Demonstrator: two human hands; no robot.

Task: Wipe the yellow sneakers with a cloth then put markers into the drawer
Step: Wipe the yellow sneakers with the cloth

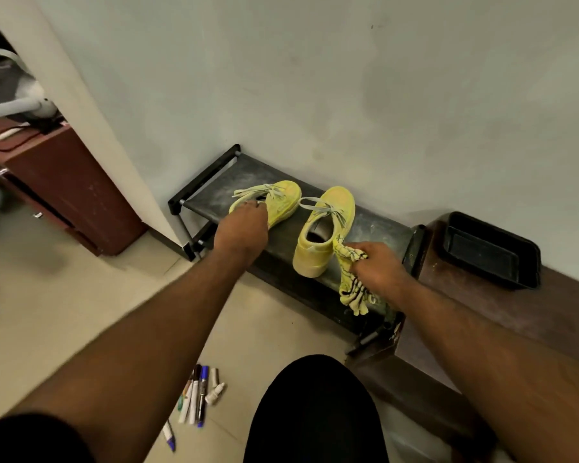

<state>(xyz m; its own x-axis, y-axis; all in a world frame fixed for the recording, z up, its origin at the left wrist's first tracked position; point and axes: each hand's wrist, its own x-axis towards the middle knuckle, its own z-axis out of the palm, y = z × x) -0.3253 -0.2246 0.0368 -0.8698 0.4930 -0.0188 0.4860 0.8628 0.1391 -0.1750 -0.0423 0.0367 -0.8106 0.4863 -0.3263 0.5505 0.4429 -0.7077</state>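
Two yellow sneakers stand on a low black shoe rack against the wall. My left hand grips the heel of the left sneaker. The right sneaker stands free beside it, heel toward me. My right hand is closed on a yellow patterned cloth, which hangs down and touches the right sneaker's heel side. Several markers lie on the tiled floor below my left forearm, and one more marker lies apart, nearer to me.
A black tray sits on a brown wooden ledge right of the rack. A red-brown cabinet with drawers stands at the left by a wall corner. My dark-clothed knee is at the bottom centre.
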